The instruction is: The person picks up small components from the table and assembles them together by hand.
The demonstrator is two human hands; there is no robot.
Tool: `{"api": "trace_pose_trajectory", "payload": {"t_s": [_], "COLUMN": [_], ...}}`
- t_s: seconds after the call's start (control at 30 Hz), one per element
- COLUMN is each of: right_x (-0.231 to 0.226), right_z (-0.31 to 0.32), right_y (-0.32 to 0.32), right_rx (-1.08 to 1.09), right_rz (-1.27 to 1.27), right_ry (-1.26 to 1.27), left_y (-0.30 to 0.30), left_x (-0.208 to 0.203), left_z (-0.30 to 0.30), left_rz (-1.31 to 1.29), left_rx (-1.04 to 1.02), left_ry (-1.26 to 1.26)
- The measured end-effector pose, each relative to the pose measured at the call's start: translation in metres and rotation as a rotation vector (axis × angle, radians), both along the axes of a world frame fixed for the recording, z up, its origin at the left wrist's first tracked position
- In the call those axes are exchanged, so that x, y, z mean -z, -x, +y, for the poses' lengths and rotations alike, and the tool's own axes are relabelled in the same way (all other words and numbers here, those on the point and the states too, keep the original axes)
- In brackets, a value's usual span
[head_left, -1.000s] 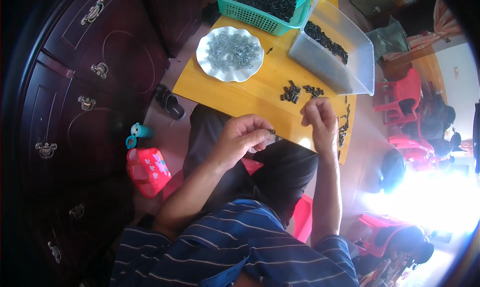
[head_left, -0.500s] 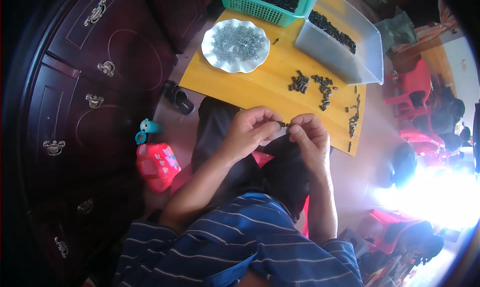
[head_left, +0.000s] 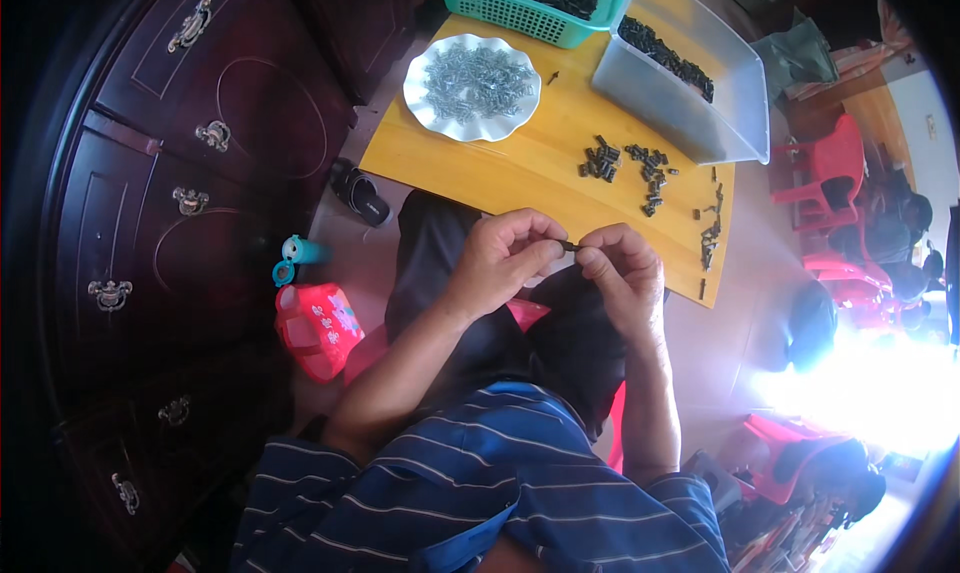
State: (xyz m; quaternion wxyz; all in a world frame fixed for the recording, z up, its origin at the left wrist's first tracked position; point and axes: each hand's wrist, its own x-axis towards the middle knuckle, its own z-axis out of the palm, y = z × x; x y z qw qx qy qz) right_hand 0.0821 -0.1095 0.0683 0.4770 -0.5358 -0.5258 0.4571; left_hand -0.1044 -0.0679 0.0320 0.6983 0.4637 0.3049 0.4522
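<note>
Over my lap, just off the near edge of the yellow wooden table [head_left: 440, 173], both hands meet at a small dark cylindrical part [head_left: 568, 246]. My left hand [head_left: 508, 258] pinches its left end between thumb and fingertips. My right hand [head_left: 622, 273] is closed in a pinch on the other end. The fingertips cover most of the part. Beyond my hands, small black pieces [head_left: 602, 160] lie in loose clusters on the table. A white scalloped plate [head_left: 420, 113] holds many small, shiny, clear or metallic pieces [head_left: 480, 81].
At the table's far side stand a green basket [head_left: 510, 21] and a translucent plastic bin [head_left: 650, 108], both with black parts inside. Dark wooden drawers [head_left: 210, 173] rise at the left. A red bag [head_left: 322, 328], a teal bottle [head_left: 300, 250] and dark shoes [head_left: 360, 195] are on the floor.
My two hands have stayed nearly in place; the gap between the fingertips looks slightly smaller, with less of the part showing. The whole view has shifted very slightly.
</note>
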Motion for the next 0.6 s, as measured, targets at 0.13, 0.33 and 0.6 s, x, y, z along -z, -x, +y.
{"api": "trace_pose_trajectory", "payload": {"t_s": [0.13,0.33,0.6], "right_x": [-0.001,-0.01,0.016], "right_z": [0.001,0.003,-0.005], "right_y": [0.0,0.008,0.016], "right_rx": [0.012,-0.011,0.108], "right_rz": [-0.206,-0.543,-0.552], "right_ry": [-0.092,-0.395,-0.484], "left_y": [0.002,0.006,0.007], "left_x": [0.004,0.002,0.004], "left_z": [0.001,0.001,0.002], "left_rz": [0.034,0.093,-0.058], "left_rx": [0.01,0.028,0.112], "left_ry": [-0.046,-0.027,0.19]}}
